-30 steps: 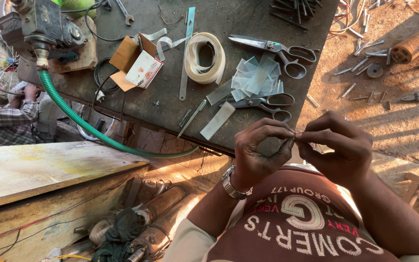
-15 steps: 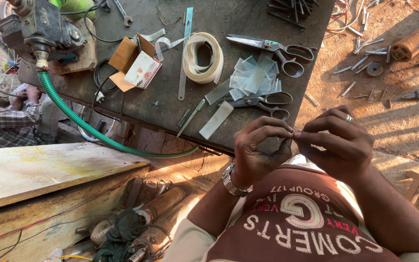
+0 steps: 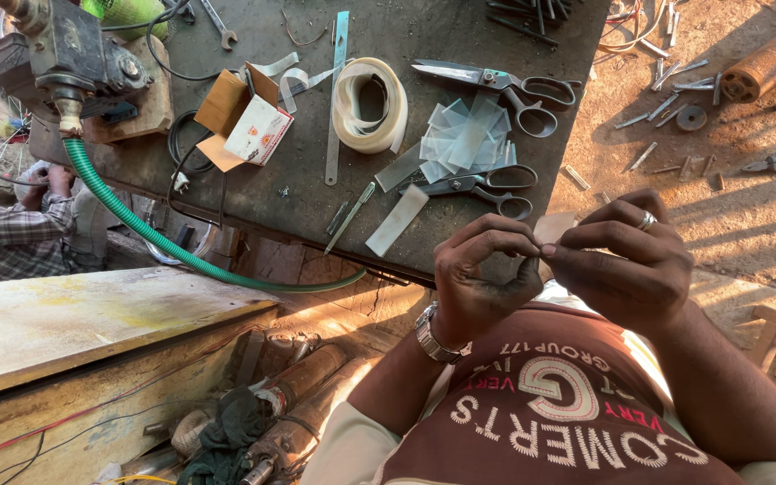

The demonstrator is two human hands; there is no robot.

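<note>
Small clear strip (image 3: 532, 252) pinched between left hand (image 3: 478, 283) and right hand (image 3: 626, 265) fingertips, above dark surface (image 3: 316, 207) edge, near scissors (image 3: 482, 184).

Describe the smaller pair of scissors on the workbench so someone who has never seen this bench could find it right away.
Start at the dark workbench and find the pile of clear plastic strips near its middle. The smaller scissors lie just below that pile, closest to the bench edge and the person's left hand. Unlike the larger scissors above the pile, they are shorter, with dark looped handles.
</note>
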